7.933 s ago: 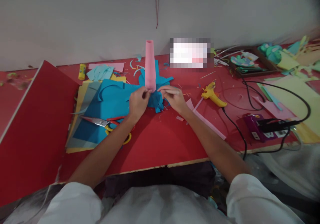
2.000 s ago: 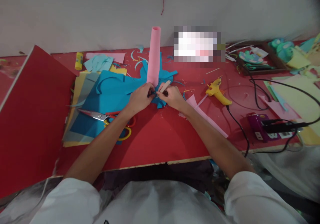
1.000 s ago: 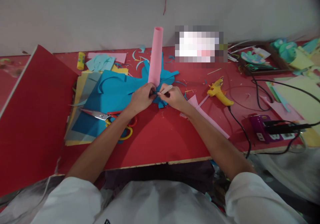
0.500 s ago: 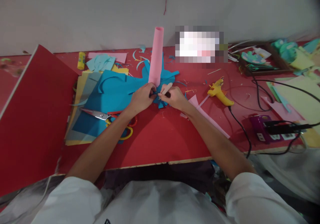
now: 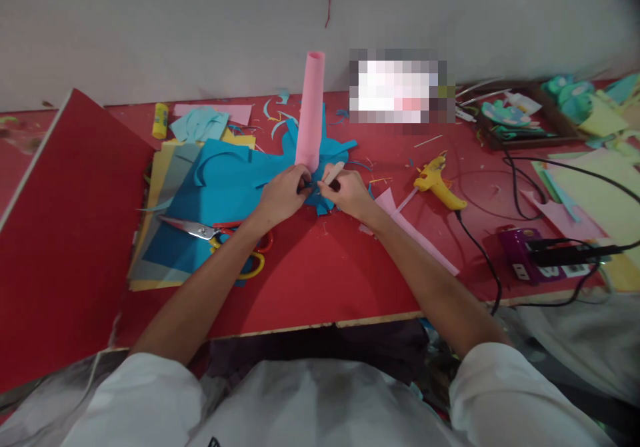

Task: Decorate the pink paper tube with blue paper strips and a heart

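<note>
A pink paper tube [image 5: 311, 110] stands upright, leaning slightly, over blue cut paper [image 5: 333, 150] on the red table. My left hand [image 5: 287, 195] is closed at the tube's lower end, its fingertips on something small and dark that I cannot make out. Pinched in my right hand [image 5: 347, 194] is a pale, flat stick [image 5: 334, 172], its lower tip close to my left fingertips. Blue sheets [image 5: 230, 180] lie left of my hands, with red-and-yellow-handled scissors [image 5: 200, 231] on them beside my left forearm.
A yellow glue gun [image 5: 440, 186] with a black cord lies to the right, near a purple box [image 5: 520, 255]. Pink strips [image 5: 425, 244] lie below it. At the back are a glue stick [image 5: 160, 120] and a dark tray [image 5: 555, 134]. A red board [image 5: 65, 234] rises at left.
The whole view has shifted very slightly. The stick in my right hand has tilted a little, and its tip sits slightly farther from my left fingertips.
</note>
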A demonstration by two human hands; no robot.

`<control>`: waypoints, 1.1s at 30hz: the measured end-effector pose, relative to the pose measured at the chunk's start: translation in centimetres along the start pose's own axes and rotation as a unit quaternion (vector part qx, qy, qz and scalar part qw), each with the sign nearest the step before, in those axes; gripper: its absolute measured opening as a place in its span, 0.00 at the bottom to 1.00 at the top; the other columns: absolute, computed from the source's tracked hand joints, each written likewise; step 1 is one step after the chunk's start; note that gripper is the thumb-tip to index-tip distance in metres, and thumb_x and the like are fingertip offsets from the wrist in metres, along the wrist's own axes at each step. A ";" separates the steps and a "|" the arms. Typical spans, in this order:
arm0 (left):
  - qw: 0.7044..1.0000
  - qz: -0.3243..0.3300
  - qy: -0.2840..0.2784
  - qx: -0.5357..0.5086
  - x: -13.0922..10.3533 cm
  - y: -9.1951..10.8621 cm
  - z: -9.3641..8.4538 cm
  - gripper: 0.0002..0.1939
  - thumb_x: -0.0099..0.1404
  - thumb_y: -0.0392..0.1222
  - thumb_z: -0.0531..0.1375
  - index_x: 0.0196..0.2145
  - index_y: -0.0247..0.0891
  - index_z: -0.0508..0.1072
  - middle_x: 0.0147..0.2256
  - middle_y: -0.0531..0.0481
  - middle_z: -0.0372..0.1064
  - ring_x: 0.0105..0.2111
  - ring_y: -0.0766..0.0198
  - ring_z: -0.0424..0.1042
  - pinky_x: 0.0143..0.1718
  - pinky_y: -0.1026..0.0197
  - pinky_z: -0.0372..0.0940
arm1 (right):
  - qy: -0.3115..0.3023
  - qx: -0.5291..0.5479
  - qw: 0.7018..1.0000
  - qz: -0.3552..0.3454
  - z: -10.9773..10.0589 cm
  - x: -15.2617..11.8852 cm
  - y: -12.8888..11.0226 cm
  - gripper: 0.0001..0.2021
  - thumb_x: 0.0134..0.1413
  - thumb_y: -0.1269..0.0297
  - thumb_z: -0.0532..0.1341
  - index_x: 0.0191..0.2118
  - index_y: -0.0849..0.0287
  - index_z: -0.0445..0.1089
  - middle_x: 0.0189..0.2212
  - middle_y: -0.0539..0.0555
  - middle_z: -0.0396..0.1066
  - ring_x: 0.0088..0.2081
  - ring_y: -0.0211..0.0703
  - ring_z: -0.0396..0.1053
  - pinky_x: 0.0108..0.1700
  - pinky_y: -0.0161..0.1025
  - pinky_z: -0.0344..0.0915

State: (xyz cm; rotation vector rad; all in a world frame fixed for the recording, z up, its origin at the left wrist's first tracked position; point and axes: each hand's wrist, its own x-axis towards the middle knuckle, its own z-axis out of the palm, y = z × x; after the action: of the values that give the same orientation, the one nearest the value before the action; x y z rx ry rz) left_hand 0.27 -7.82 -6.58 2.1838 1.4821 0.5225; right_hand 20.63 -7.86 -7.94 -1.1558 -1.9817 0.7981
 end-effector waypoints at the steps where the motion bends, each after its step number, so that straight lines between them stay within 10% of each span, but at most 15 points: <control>1: 1.000 0.000 0.000 0.001 0.0 0.0 0.0 0.08 0.68 0.35 0.63 0.44 0.42 0.72 0.45 0.46 0.77 0.41 0.57 0.74 0.37 0.56 0.62 | 0.002 -0.003 1.000 0.001 0.0 0.0 0.0 0.12 0.62 0.55 0.58 0.30 0.52 0.58 0.24 0.48 0.63 0.27 0.41 0.60 0.35 0.41 0.59; 12: 0.994 0.087 0.012 0.058 -1.4 2.0 0.1 0.09 0.77 0.39 0.55 0.50 0.41 0.75 0.45 0.45 0.80 0.43 0.55 0.78 0.37 0.56 0.61 | 0.206 -0.047 0.977 0.009 -2.8 -1.6 -0.3 0.17 0.73 0.48 0.57 0.39 0.54 0.71 0.33 0.55 0.74 0.33 0.47 0.68 0.40 0.45 0.65; 19: 0.977 0.168 -0.091 0.096 -1.4 2.1 0.5 0.12 0.75 0.48 0.62 0.52 0.42 0.77 0.52 0.43 0.77 0.49 0.51 0.77 0.40 0.56 0.64 | 0.061 -0.275 0.958 -0.060 -4.8 -1.6 3.1 0.21 0.72 0.68 0.50 0.58 0.52 0.78 0.46 0.62 0.74 0.48 0.59 0.68 0.51 0.54 0.66; 23: 0.979 0.187 -0.078 0.020 -1.0 1.5 0.4 0.07 0.76 0.42 0.59 0.45 0.42 0.78 0.48 0.45 0.77 0.49 0.55 0.76 0.45 0.57 0.66 | 0.096 -0.262 0.958 -0.066 -4.6 -1.5 2.3 0.24 0.72 0.70 0.48 0.63 0.52 0.75 0.48 0.63 0.74 0.49 0.58 0.68 0.53 0.55 0.65; 33: 0.990 0.110 0.040 -0.074 -0.7 1.2 -0.3 0.12 0.74 0.42 0.56 0.31 0.42 0.66 0.33 0.49 0.71 0.35 0.60 0.70 0.41 0.56 0.66 | 0.006 -0.039 0.998 -0.039 -1.0 -2.1 -1.9 0.20 0.71 0.41 0.57 0.35 0.52 0.64 0.30 0.51 0.69 0.36 0.47 0.68 0.46 0.45 0.64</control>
State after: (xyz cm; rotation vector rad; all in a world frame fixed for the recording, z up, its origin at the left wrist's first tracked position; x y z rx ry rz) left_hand 0.80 -8.79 -5.66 2.2419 1.2050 0.7756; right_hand 21.30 -10.35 -6.42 -1.1178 -2.0500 0.6789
